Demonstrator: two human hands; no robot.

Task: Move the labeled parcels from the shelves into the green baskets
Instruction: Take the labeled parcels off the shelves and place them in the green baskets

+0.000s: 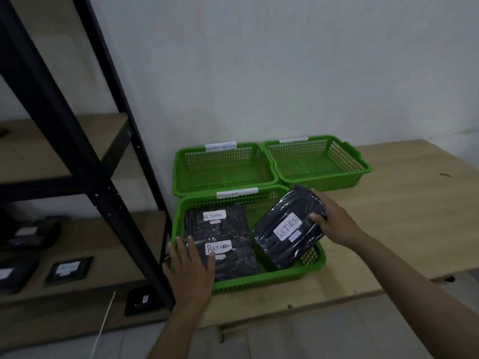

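Three green baskets stand on a wooden table. The near basket (285, 277) holds two dark wrapped parcels labelled RETURN, one at the back left (223, 226) and one in front of it (233, 263). A third RETURN parcel (282, 234) leans tilted over the basket's right side, and my right hand (334, 218) grips its upper right edge. My left hand (191, 270) lies flat with straight fingers on the basket's left rim, fingertips touching the front parcel. The far left basket (181, 174) and the far right basket (360, 167) hold nothing.
A black metal shelf frame (85, 156) with wooden boards stands to the left, close to the baskets. Several dark labelled parcels (70, 270) lie on its lower board. The wooden table (404, 216) stretches to the right; a white wall rises behind.
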